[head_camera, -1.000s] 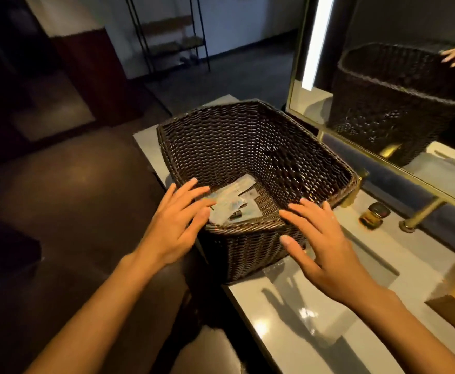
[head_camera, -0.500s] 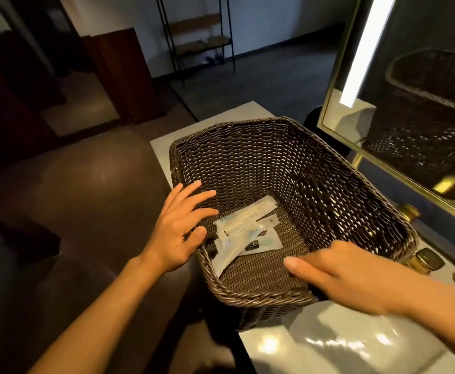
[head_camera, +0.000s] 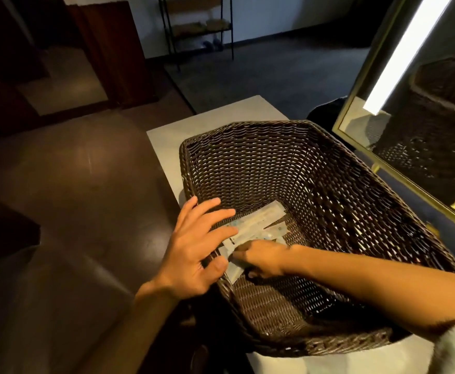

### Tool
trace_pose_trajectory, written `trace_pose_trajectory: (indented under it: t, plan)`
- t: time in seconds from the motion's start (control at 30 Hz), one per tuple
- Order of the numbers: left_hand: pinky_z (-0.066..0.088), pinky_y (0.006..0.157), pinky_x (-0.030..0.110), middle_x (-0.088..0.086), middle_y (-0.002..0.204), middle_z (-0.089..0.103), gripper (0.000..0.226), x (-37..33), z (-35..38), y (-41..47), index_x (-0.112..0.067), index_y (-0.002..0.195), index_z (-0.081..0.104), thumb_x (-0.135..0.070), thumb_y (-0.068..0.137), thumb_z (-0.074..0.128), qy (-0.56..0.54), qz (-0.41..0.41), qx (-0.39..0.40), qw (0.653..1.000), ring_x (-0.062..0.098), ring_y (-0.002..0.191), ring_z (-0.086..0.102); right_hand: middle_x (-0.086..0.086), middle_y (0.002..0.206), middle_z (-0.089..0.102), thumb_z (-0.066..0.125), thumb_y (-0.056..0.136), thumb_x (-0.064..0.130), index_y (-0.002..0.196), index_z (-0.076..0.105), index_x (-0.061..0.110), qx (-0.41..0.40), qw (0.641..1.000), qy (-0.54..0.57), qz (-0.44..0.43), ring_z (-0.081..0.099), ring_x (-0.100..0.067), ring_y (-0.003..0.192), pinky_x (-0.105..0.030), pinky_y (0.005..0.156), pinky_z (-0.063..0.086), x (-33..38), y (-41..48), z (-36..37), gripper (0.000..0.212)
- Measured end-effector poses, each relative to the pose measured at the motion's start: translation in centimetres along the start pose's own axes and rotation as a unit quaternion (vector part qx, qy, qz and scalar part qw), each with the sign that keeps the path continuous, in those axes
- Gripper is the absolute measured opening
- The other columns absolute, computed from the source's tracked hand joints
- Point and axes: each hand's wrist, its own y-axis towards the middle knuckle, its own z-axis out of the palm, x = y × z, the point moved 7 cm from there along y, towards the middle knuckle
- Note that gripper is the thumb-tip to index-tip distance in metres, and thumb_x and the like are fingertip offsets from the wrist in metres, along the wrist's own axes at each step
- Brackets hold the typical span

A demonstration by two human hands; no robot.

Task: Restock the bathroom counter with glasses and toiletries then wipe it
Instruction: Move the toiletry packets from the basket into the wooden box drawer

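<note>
A dark brown woven basket (head_camera: 296,157) stands on the pale bathroom counter (head_camera: 215,114). Several flat, pale toiletry packets (head_camera: 258,225) lie on its floor at the left side. My left hand (head_camera: 194,247) rests with spread fingers on the basket's left rim, fingertips touching the packets. My right hand (head_camera: 261,259) reaches down inside the basket, its fingers on the packets, closing around them; whether it grips them cannot be told. My right forearm crosses the basket from the lower right.
A gold-framed mirror (head_camera: 420,136) with a bright light strip (head_camera: 404,52) lines the right side and reflects the basket. Dark floor lies to the left. A black metal shelf rack (head_camera: 196,25) stands at the far wall.
My right hand went from the basket's near rim down inside onto the packets. My left hand stayed on the left rim. The view moved closer and more to the left.
</note>
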Motion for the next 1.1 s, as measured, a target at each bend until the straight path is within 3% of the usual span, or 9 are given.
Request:
trace_pose_trajectory:
  t: [0.07, 0.17, 0.33, 0.47, 0.63, 0.73, 0.83, 0.97, 1.1]
  plan:
    - [0.018, 0.122, 0.053, 0.010, 0.129, 0.066, 0.080, 0.1, 0.2, 0.0, -0.006, 0.104, 0.078, -0.059, 0.101, 0.018, -0.002, -0.004, -0.014, 1.000, 0.032, 0.136, 0.050, -0.007, 0.103, 0.062, 0.061, 0.087, 0.023, 0.119, 0.052, 0.017, -0.016, 0.999, -0.030, -0.025, 0.061, -0.029, 0.096, -0.039, 0.079, 0.053, 0.2, 0.0, 1.2, 0.033]
    - [0.019, 0.121, 0.052, 0.010, 0.128, 0.067, 0.084, 0.4, 0.6, 0.0, -0.006, 0.103, 0.079, -0.061, 0.101, 0.015, 0.003, -0.011, -0.027, 1.000, 0.031, 0.133, 0.052, -0.006, 0.108, 0.062, 0.059, 0.085, 0.022, 0.115, 0.059, 0.015, -0.024, 0.999, -0.033, -0.033, 0.058, -0.026, 0.101, -0.038, 0.089, 0.051, -0.7, -0.7, 1.6, 0.031]
    - [0.021, 0.120, 0.054, 0.012, 0.126, 0.068, 0.088, 0.6, 0.8, -0.1, -0.006, 0.101, 0.080, -0.063, 0.100, 0.013, 0.005, -0.010, -0.041, 0.999, 0.030, 0.129, 0.054, -0.011, 0.111, 0.050, 0.045, 0.094, 0.028, 0.119, 0.051, 0.010, -0.055, 0.992, 0.082, 0.083, 0.055, -0.027, 0.086, -0.039, 0.083, 0.050, -4.8, -1.2, 0.6, 0.032]
    - [0.020, 0.121, 0.052, 0.012, 0.123, 0.069, 0.088, 0.5, 0.5, -0.1, -0.005, 0.099, 0.080, -0.062, 0.100, 0.013, 0.007, -0.010, -0.045, 0.999, 0.030, 0.128, 0.054, -0.006, 0.091, 0.052, 0.044, 0.096, 0.038, 0.097, 0.052, 0.012, -0.100, 0.970, 0.148, 0.164, 0.052, -0.023, 0.080, -0.035, 0.074, 0.046, -7.4, -1.4, -0.3, 0.027]
    - [0.019, 0.121, 0.052, 0.013, 0.122, 0.070, 0.089, 0.3, 0.5, -0.1, -0.004, 0.098, 0.080, -0.062, 0.100, 0.013, 0.008, -0.017, -0.043, 0.999, 0.030, 0.128, 0.054, -0.003, 0.090, 0.067, 0.068, 0.076, 0.062, 0.094, 0.060, 0.017, 0.012, 0.957, 0.168, 0.238, 0.064, -0.021, 0.083, -0.034, 0.079, 0.057, -8.7, -1.8, 2.2, 0.050]
    - [0.019, 0.121, 0.052, 0.012, 0.121, 0.070, 0.088, 0.2, 0.8, 0.0, -0.005, 0.099, 0.080, -0.062, 0.100, 0.013, 0.008, -0.021, -0.038, 0.999, 0.029, 0.128, 0.054, 0.000, 0.097, 0.068, 0.080, 0.074, 0.042, 0.106, 0.061, 0.018, 0.093, 0.956, 0.182, 0.210, 0.066, -0.019, 0.090, -0.031, 0.084, 0.057, -6.9, -1.7, 5.3, 0.044]
    - [0.020, 0.121, 0.051, 0.013, 0.120, 0.070, 0.088, 0.2, 0.8, 0.1, -0.004, 0.099, 0.080, -0.062, 0.100, 0.013, 0.012, -0.021, -0.039, 0.999, 0.030, 0.127, 0.054, -0.005, 0.093, 0.071, 0.073, 0.079, 0.024, 0.102, 0.065, 0.014, 0.097, 0.965, 0.171, 0.175, 0.068, -0.024, 0.086, -0.031, 0.079, 0.059, -5.8, -1.4, 4.8, 0.026]
    - [0.021, 0.121, 0.052, 0.014, 0.118, 0.071, 0.088, 0.4, 0.7, 0.0, -0.004, 0.097, 0.080, -0.062, 0.100, 0.014, 0.011, -0.019, -0.045, 0.999, 0.032, 0.125, 0.056, -0.006, 0.086, 0.062, 0.055, 0.089, 0.025, 0.103, 0.046, 0.014, 0.051, 0.964, 0.199, 0.169, 0.060, -0.025, 0.078, -0.033, 0.069, 0.053, -5.8, -1.0, 1.8, 0.020]
    - [0.021, 0.122, 0.051, 0.015, 0.116, 0.072, 0.092, 0.3, 0.6, 0.1, -0.003, 0.094, 0.080, -0.062, 0.100, 0.010, 0.007, -0.032, -0.048, 0.998, 0.030, 0.125, 0.055, -0.007, 0.087, 0.060, 0.057, 0.086, 0.018, 0.112, 0.038, 0.012, -0.001, 0.958, 0.213, 0.192, 0.063, -0.028, 0.082, -0.037, 0.068, 0.055, -6.9, -0.5, 0.0, 0.032]
